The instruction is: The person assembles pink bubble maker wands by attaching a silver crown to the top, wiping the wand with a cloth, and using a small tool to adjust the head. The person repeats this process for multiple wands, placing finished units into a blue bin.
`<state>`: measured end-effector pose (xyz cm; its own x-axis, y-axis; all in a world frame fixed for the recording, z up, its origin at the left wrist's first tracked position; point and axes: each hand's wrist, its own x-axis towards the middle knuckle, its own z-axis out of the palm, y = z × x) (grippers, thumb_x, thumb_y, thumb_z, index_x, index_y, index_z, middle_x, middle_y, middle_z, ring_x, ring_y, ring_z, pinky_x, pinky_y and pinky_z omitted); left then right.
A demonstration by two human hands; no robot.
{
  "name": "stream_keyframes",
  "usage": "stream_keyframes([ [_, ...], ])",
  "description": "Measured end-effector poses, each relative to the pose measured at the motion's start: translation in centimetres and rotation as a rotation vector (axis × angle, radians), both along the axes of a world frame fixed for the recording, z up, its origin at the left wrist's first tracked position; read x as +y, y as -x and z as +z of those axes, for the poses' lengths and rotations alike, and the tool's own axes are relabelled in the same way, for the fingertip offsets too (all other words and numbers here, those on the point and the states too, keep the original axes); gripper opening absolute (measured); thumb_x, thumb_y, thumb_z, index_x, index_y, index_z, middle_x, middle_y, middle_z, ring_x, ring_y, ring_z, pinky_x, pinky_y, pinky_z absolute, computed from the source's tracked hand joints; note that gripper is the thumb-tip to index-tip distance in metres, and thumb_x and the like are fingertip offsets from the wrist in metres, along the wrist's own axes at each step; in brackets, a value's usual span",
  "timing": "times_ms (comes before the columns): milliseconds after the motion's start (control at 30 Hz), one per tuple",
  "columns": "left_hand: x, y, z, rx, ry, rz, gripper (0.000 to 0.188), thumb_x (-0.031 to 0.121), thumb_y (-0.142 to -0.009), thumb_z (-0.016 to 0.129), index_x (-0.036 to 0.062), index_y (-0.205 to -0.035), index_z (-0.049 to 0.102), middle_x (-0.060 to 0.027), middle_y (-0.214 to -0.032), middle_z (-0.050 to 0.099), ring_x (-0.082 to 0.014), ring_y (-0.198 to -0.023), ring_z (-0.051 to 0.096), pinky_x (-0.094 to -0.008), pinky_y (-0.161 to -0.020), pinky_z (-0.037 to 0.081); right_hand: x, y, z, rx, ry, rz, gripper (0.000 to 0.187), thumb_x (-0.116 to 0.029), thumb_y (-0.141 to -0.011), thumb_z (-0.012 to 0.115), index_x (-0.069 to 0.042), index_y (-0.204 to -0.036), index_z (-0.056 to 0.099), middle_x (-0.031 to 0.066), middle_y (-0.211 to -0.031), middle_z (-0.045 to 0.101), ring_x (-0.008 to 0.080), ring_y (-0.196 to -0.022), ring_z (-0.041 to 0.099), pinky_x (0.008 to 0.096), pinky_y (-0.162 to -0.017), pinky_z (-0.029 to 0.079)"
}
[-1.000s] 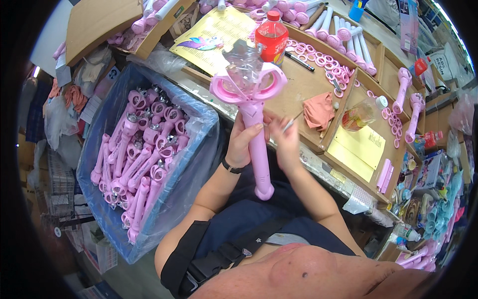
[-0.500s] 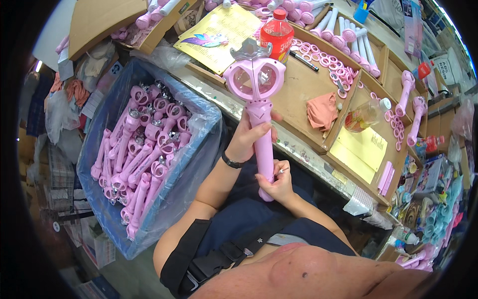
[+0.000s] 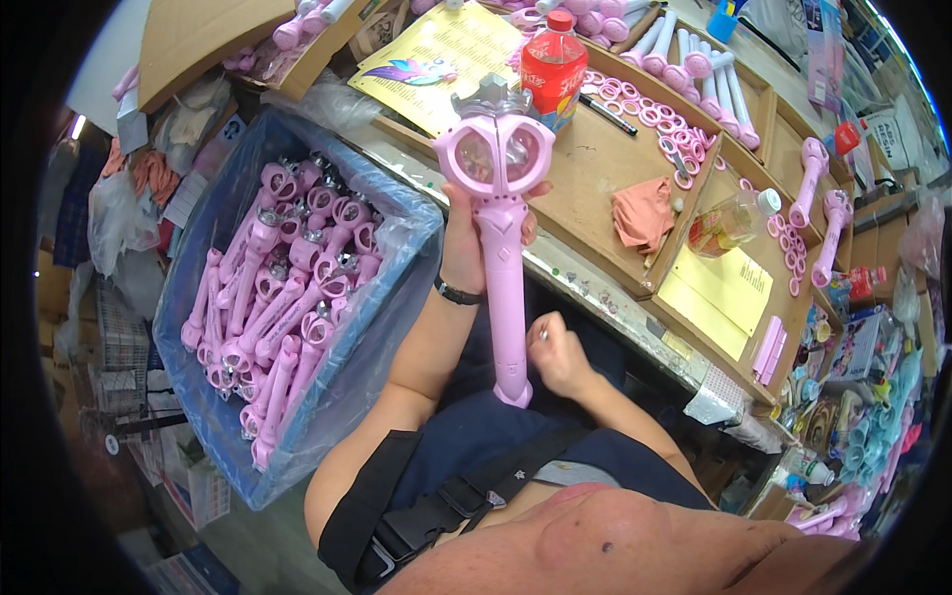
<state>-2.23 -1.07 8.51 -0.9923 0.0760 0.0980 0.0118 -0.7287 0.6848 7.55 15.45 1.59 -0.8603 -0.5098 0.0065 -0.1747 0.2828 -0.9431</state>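
A pink toy wand (image 3: 504,273) with a round, clear-windowed head and a silver crown stands upright before me, its lower end near my lap. My left hand (image 3: 462,243) is closed around it from behind, just below the head, with fingertips showing on the far side. Beside the lower handle, my right hand (image 3: 560,355) is curled closed and apart from the wand. A small silvery spot shows at its fingers; whether it is a ring or a held piece I cannot make out.
To the left stands a blue lined bin (image 3: 421,223) heaped with similar wands. On the bench are a red bottle (image 3: 551,74), pink rings (image 3: 684,139), an orange cloth (image 3: 643,214), a half-full bottle (image 3: 729,226), yellow sheets (image 3: 716,297) and several white-handled pink pieces (image 3: 729,94).
My right hand has let go of the lower handle and moved slightly right. My left hand has shifted up toward the wand's head, and the wand has moved a little left.
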Motion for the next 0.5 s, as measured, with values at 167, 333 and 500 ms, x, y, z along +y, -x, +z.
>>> stream_keyframes([
  [167,-0.3,0.1,-0.2,0.043,0.019,-0.033,0.09,0.077,-0.079,0.034,0.0018,-0.127,0.046,-0.0195,-0.111,0.061,-0.0119,-0.066,0.057,-0.0235,-0.056,0.048,1.4,4.5,6.3,0.293,0.027,-0.254,0.012,-0.008,-0.091,0.046,-0.002,-0.102,0.049,0.0176,-0.073,0.058,0.0358,-0.06,0.057,0.0397,-0.057,0.046],
  [333,0.3,-0.2,0.0,0.031,0.016,-0.013,0.087,0.075,-0.079,0.038,0.0027,-0.127,0.046,-0.0181,-0.111,0.062,-0.0121,-0.07,0.06,-0.0235,-0.058,0.05,0.9,7.3,12.3,0.87,-0.197,-0.296,0.014,-0.012,-0.079,0.066,-0.006,-0.091,0.061,0.0076,-0.068,0.053,0.0249,-0.054,0.056,0.034,-0.047,0.043],
  [500,0.5,-0.4,0.5,0.039,0.101,0.028,0.088,0.077,-0.077,0.04,0.0022,-0.123,0.047,-0.0143,-0.102,0.063,-0.013,-0.069,0.059,-0.0242,-0.06,0.049,0.0,7.8,14.8,1.006,-0.276,-0.328,0.014,-0.007,-0.076,0.07,-0.006,-0.088,0.063,0.0059,-0.065,0.054,0.0209,-0.051,0.053,0.0319,-0.047,0.042],
])
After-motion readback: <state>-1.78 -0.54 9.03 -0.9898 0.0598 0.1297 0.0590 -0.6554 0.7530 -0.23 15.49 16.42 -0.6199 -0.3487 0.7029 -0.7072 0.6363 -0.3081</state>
